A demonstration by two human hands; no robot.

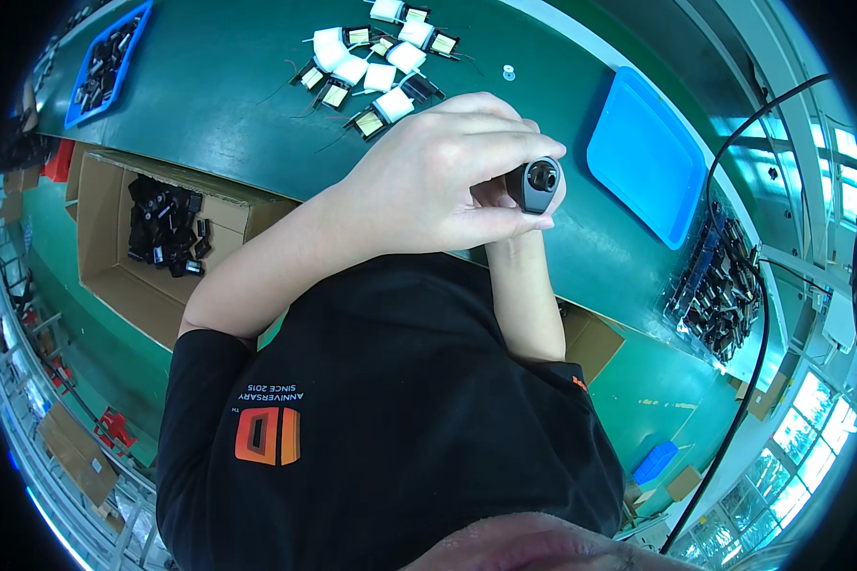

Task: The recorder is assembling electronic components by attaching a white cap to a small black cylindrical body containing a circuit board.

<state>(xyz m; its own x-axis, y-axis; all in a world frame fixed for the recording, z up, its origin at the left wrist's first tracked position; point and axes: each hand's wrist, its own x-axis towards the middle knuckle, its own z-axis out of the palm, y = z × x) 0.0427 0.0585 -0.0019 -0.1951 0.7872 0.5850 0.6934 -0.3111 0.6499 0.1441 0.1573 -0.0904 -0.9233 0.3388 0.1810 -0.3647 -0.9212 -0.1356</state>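
Note:
My left hand [438,171] is closed, its thumb and fingers pinching a small black plastic housing [537,187]. The housing is rounded, with a glossy round opening at the end that shows. Behind it is my right hand [559,196], largely covered by the left hand and the housing. The right forearm reaches up to it, but its grip is hidden. Beyond my left hand, several black-framed parts [368,122] with cream blocks, white wraps and thin wires lie on the green table [229,105].
A blue tray [646,157] lies at the right, near a bin of dark metallic parts [724,290]. A small white spool [508,72] lies further back. At far left stands a blue bin [70,118] of black parts. A cardboard box [105,228] with black pieces sits below the table edge.

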